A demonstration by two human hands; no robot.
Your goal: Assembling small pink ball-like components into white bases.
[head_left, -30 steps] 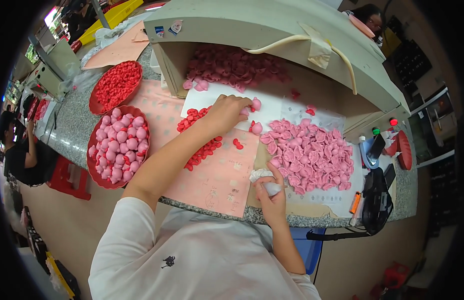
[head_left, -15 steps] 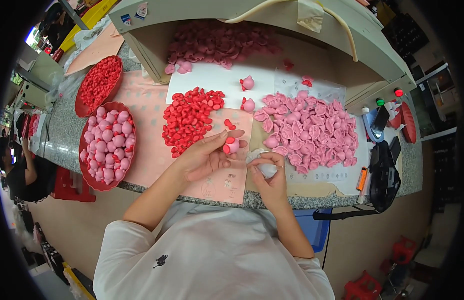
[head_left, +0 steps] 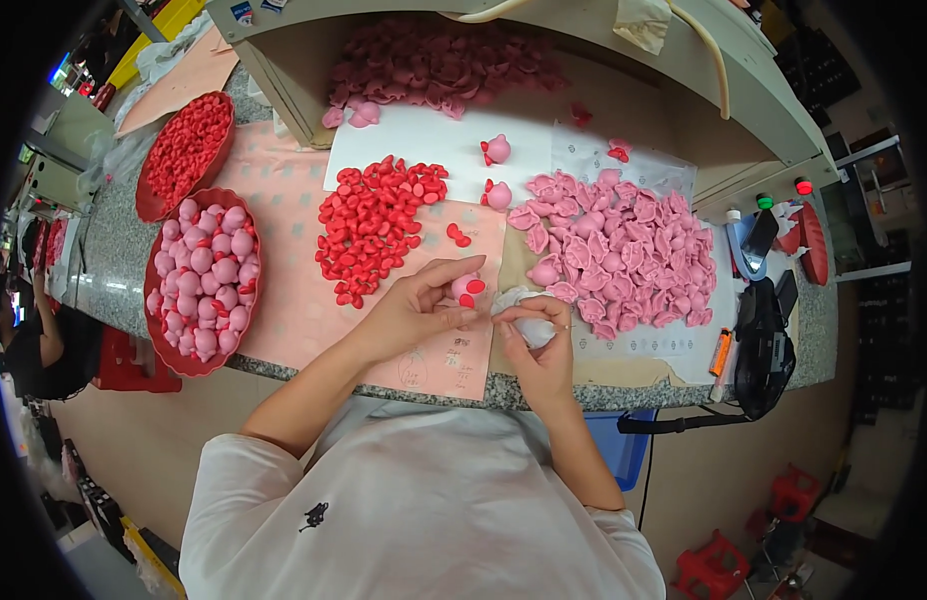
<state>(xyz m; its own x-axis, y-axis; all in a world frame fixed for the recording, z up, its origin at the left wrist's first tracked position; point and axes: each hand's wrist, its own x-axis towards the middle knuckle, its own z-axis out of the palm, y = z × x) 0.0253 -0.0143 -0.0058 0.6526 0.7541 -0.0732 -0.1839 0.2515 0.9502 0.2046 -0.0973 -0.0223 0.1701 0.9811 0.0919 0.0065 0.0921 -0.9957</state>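
Note:
Between thumb and fingers my left hand (head_left: 419,312) grips a pink ball figure (head_left: 462,288) with red oval pieces on its right, near side. Close on the right, my right hand (head_left: 544,352) is curled around a white, rounded, soft-looking object (head_left: 534,330), its kind partly hidden by the fingers. Crumpled white tissue-like material (head_left: 514,298) sticks out above that hand. Just beyond my left fingers lies a pair of loose red pieces (head_left: 459,236). A pile of red oval pieces (head_left: 369,230) is at the left, and a heap of pink cupped pieces (head_left: 634,255) at the right.
Two pink figures with red pieces (head_left: 497,150) stand ahead on white paper. Red bowls at the left hold pink balls (head_left: 222,270) and small red pieces (head_left: 189,150). A grey cabinet (head_left: 284,95) overhangs the back. An orange lighter (head_left: 722,352) and black device (head_left: 764,350) lie right.
The pink figure has turned in my left hand, so its red pieces now face right and toward me. My left fingers have closed in around it. The whole view has shifted slightly.

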